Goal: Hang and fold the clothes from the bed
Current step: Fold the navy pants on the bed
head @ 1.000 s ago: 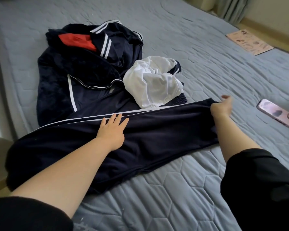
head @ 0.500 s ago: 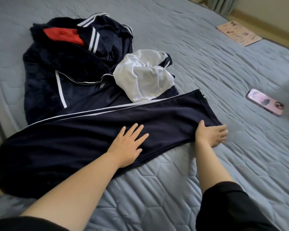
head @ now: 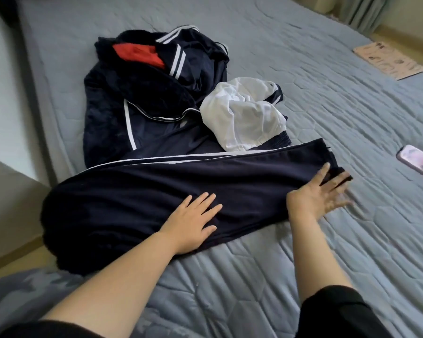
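The left grip (head: 193, 223) lies flat on the navy trousers (head: 171, 181), palm down, fingers straight and a little spread. It is wide and holds nothing, only pressing the cloth to the bed (head: 327, 106). The right grip (head: 320, 196) is just to the right of it, also palm down with its fingers fanned wide. Its palm rests on the near edge of the trousers close to their right-hand end, and its fingertips reach past the cloth onto the grey quilted cover. This grip is blurred, so I cannot tell how hard it presses.

The trousers lie stretched across the bed, from under the right grip leftward past the left grip to the bed's left edge, where the cloth bunches up. A thin white stripe runs along their far edge, beyond both grips.

Beyond the left grip, farther up the bed, sits a heap of navy clothes (head: 144, 101) with white stripes, and a red cloth (head: 137, 54) shows at the heap's far end. A crumpled white garment (head: 242, 118) lies beyond the gap between the two grips — it touches the heap and the trousers' far edge.

To the right of the right grip, well apart, a pink phone (head: 418, 164) lies on the bed, cut off by the frame. Far beyond that, a printed sheet (head: 388, 61) sits at the bed's edge. Both arms end in black sleeves.
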The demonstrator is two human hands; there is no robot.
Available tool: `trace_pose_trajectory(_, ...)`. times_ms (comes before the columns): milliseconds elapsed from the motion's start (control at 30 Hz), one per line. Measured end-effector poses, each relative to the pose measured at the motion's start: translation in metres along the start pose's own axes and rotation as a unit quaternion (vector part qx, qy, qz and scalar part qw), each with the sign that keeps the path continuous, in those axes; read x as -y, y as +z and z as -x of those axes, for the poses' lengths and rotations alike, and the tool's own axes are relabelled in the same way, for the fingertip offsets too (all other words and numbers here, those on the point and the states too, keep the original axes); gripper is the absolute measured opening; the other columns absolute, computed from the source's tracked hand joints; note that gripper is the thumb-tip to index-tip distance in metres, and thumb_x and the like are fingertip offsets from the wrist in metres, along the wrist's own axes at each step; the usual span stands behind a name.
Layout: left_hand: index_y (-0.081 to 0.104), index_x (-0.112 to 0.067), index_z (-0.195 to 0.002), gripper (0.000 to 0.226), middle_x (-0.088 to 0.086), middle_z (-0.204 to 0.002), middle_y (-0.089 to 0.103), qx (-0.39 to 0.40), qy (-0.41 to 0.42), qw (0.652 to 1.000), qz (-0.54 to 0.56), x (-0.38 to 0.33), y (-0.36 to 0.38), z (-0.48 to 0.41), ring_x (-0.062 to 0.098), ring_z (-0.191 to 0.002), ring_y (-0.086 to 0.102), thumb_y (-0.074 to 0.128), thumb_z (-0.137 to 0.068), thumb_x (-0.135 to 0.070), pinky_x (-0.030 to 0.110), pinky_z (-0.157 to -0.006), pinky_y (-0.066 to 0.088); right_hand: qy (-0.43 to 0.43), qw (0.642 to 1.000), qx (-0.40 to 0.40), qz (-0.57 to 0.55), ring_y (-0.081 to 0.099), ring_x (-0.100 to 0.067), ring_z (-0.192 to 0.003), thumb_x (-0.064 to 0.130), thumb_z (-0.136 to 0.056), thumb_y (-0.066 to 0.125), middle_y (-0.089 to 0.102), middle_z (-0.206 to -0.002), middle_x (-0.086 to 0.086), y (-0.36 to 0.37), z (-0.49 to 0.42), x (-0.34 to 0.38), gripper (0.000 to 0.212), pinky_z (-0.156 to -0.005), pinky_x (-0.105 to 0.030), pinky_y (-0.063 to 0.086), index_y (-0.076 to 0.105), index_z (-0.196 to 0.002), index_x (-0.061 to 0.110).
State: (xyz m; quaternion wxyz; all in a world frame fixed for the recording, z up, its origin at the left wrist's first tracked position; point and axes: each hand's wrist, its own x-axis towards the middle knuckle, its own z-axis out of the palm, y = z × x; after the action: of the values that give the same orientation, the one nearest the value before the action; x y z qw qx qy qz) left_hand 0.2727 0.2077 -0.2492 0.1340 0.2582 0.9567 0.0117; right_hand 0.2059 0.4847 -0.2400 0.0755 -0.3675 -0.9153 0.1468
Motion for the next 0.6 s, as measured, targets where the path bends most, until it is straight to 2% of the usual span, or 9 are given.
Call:
trace_pose_trajectory(100, 0.007, -0.028, -0.152, 0.055, -0.004, -0.161, -0.004, -0.047, -0.11, 0.992, 0.043, 0.019, 0.006, 0.024, 0.011, -0.146, -0.01, 0.024, -0.102, -0.039, 0.036, -0.117, -0.003, -0.043, 0.999, 0.015, -0.004, -0.013, -0.035, -0.145, 0.004, -0.071, 0.06, -0.016, -0.157, -0.017, 0.008, 0.036, 0.022, 0.096, -0.111, -0.061, -0.001, 0.01, -0.152, 0.022)
trace_pose_trajectory(167, 0.008, -0.027, -0.153, 0.055, -0.003, -0.161, -0.004, -0.058, -0.145, 0.987, 0.041, 0.033, 0.012, 0.042, 0.012, -0.146, -0.011, 0.026, -0.102, -0.036, 0.037, -0.118, -0.003, -0.153, 0.988, 0.031, -0.021, -0.006, -0.037, -0.145, 0.004, -0.072, 0.059, -0.008, -0.158, -0.02, 0.015, 0.066, 0.045, 0.088, -0.112, -0.061, 0.005, 0.021, -0.15, 0.016)
trace_pose_trajectory(233, 0.008, -0.028, -0.152, 0.056, -0.003, -0.161, -0.005, -0.064, -0.169, 0.983, 0.033, 0.045, 0.018, 0.061, 0.012, -0.146, -0.011, 0.028, -0.101, -0.035, 0.037, -0.117, -0.003, -0.306, 0.949, 0.065, -0.036, 0.002, -0.037, -0.146, 0.007, -0.076, 0.058, 0.002, -0.158, -0.021, 0.025, 0.104, 0.069, 0.078, -0.112, -0.058, 0.009, 0.03, -0.148, 0.011)
trace_pose_trajectory(300, 0.012, -0.027, -0.152, 0.056, -0.004, -0.161, -0.002, -0.078, -0.196, 0.977, 0.034, 0.057, 0.024, 0.079, 0.012, -0.147, -0.009, 0.031, -0.1, -0.033, 0.038, -0.117, -0.003, -0.427, 0.896, 0.111, -0.042, 0.007, -0.035, -0.146, 0.012, -0.083, 0.056, 0.009, -0.158, -0.018, 0.037, 0.142, 0.089, 0.068, -0.114, -0.054, 0.011, 0.032, -0.147, 0.009)
trace_pose_trajectory(367, 0.018, -0.026, -0.152, 0.056, -0.003, -0.161, 0.005, -0.093, -0.22, 0.97, 0.037, 0.067, 0.029, 0.097, 0.013, -0.147, -0.004, 0.034, -0.098, -0.031, 0.038, -0.118, 0.0, -0.49, 0.858, 0.148, -0.056, 0.01, -0.033, -0.146, 0.015, -0.087, 0.054, 0.012, -0.158, -0.016, 0.048, 0.171, 0.105, 0.062, -0.115, -0.051, 0.011, 0.034, -0.146, 0.01)
trace_pose_trajectory(433, 0.028, -0.025, -0.149, 0.053, -0.002, -0.159, 0.016, -0.122, -0.263, 0.956, 0.036, 0.078, 0.031, 0.113, 0.016, -0.147, 0.006, 0.038, -0.097, -0.03, 0.04, -0.118, 0.005, -0.509, 0.843, 0.165, -0.058, 0.014, -0.032, -0.146, 0.019, -0.089, 0.053, 0.018, -0.157, -0.015, 0.059, 0.188, 0.117, 0.059, -0.115, -0.051, 0.013, 0.035, -0.145, 0.01)
trace_pose_trajectory(500, 0.037, -0.026, -0.145, 0.049, -0.002, -0.157, 0.025, -0.155, -0.362, 0.917, 0.061, 0.089, 0.033, 0.13, 0.018, -0.146, 0.013, 0.039, -0.097, -0.032, 0.043, -0.117, 0.012, -0.503, 0.846, 0.175, -0.025, 0.014, -0.029, -0.146, 0.025, -0.092, 0.049, 0.018, -0.158, -0.012, 0.071, 0.199, 0.123, 0.059, -0.115, -0.052, 0.012, 0.032, -0.147, 0.013)
trace_pose_trajectory(600, 0.04, -0.021, -0.144, 0.046, 0.002, -0.154, 0.031, -0.199, -0.507, 0.821, 0.17, 0.108, 0.036, 0.151, 0.022, -0.142, 0.023, 0.039, -0.099, -0.031, 0.042, -0.113, 0.022, -0.483, 0.859, 0.171, 0.013, 0.012, -0.025, -0.146, 0.029, -0.092, 0.046, 0.015, -0.159, -0.009, 0.085, 0.207, 0.126, 0.063, -0.115, -0.052, 0.009, 0.026, -0.15, 0.015)
